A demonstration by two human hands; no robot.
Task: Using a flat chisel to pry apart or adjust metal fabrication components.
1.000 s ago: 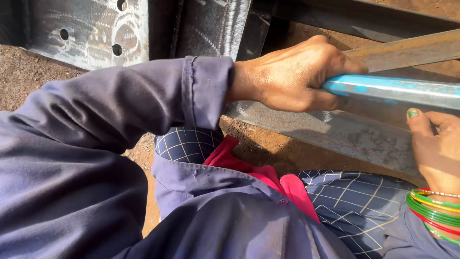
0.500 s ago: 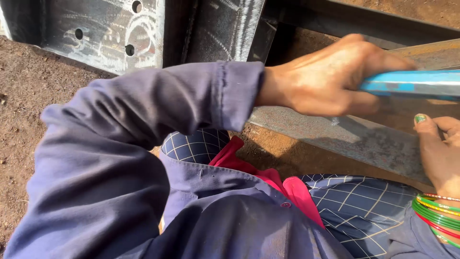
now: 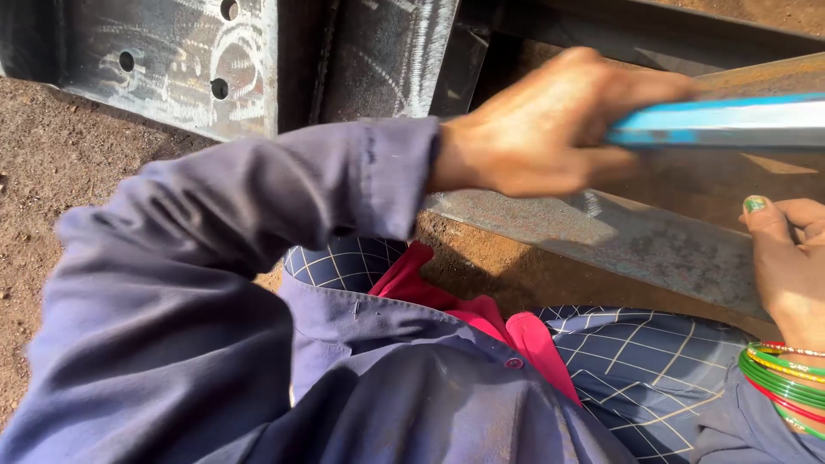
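Leftward slid the left hand (image 3: 550, 125) along the blue bar (image 3: 718, 125), fingers closed round it, blurred. Behind stood a grey drilled steel plate (image 3: 172, 60) on reddish soil (image 3: 51, 163). Below the bar lay a rusty flat steel beam (image 3: 653, 249); the right hand (image 3: 791, 258) rested on its right edge, fingers loosely curled, holding nothing.

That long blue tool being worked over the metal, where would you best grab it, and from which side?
Probably the near end of the blue tool, closing from above as the left hand does: it is a long, slim bar lying nearly level over the steel plate, leaving its top and end free.
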